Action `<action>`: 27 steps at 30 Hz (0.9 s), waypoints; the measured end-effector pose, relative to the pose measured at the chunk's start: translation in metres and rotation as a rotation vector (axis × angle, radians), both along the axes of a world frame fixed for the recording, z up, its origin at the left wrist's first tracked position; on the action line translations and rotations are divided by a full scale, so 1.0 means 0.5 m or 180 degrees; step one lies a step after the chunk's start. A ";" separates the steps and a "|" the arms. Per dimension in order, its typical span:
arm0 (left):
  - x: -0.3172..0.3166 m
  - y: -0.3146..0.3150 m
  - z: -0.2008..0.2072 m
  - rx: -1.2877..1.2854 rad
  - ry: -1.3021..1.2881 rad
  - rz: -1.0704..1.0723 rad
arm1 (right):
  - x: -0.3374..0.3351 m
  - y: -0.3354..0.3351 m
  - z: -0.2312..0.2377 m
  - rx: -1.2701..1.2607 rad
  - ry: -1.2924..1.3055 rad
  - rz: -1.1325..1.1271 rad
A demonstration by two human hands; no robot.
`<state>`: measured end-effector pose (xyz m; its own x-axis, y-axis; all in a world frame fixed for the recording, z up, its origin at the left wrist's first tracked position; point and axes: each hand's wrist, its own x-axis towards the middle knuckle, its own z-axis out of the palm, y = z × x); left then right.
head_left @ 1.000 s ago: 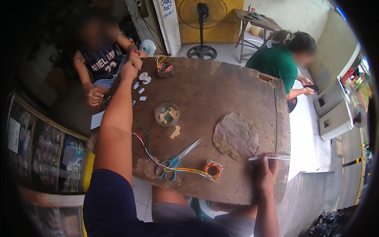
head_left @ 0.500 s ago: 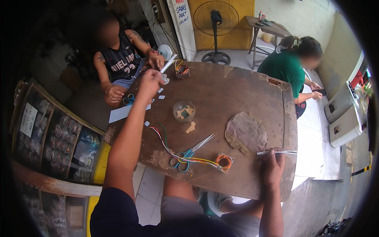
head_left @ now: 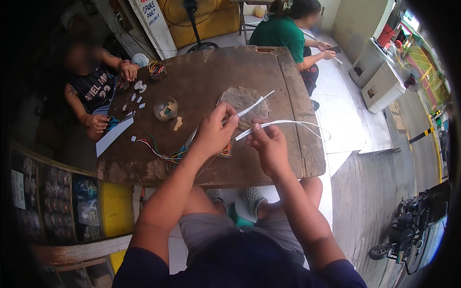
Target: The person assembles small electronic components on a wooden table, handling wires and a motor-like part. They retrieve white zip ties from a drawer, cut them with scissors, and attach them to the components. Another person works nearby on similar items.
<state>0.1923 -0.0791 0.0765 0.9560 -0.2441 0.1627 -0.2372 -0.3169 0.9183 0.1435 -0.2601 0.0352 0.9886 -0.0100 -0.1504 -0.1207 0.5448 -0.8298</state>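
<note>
My left hand (head_left: 218, 127) is closed on a thin white strip (head_left: 254, 106) whose pointed end reaches up to the right over the round brown cloth (head_left: 235, 96). My right hand (head_left: 269, 144) pinches a bundle of thin white strands (head_left: 288, 123) that loops out to the right. Both hands are close together above the table's near side. Behind my left hand and forearm, a small orange wire coil (head_left: 224, 153) and blue-handled scissors are mostly hidden. Coloured wires (head_left: 156, 151) run out to the left of them.
A bowl (head_left: 162, 113) with cardboard bits stands on the wooden table (head_left: 201, 72). At left lie a white sheet (head_left: 114, 137), white pieces and another wire coil (head_left: 156, 71). One person sits at far left, their hand by blue scissors (head_left: 112, 123); another in green (head_left: 278, 36) holds a phone.
My left hand has come back from the far left side to the middle. My right hand has moved left with the white strands. The view has shifted toward the right.
</note>
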 end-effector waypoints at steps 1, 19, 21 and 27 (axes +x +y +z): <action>0.029 0.009 -0.005 0.0447 -0.0105 0.0035 | 0.002 -0.007 -0.001 -0.0060 0.0026 -0.0086; 0.028 0.041 -0.016 0.0025 0.0912 -0.0520 | -0.027 -0.017 -0.045 -0.0500 -0.0062 -0.0062; 0.020 0.035 -0.014 0.0311 0.0714 -0.0641 | -0.020 -0.011 -0.036 -0.0464 -0.0165 -0.0084; -0.008 0.007 0.000 0.0550 0.0289 -0.0450 | -0.021 0.011 -0.025 -0.0436 -0.0029 -0.0082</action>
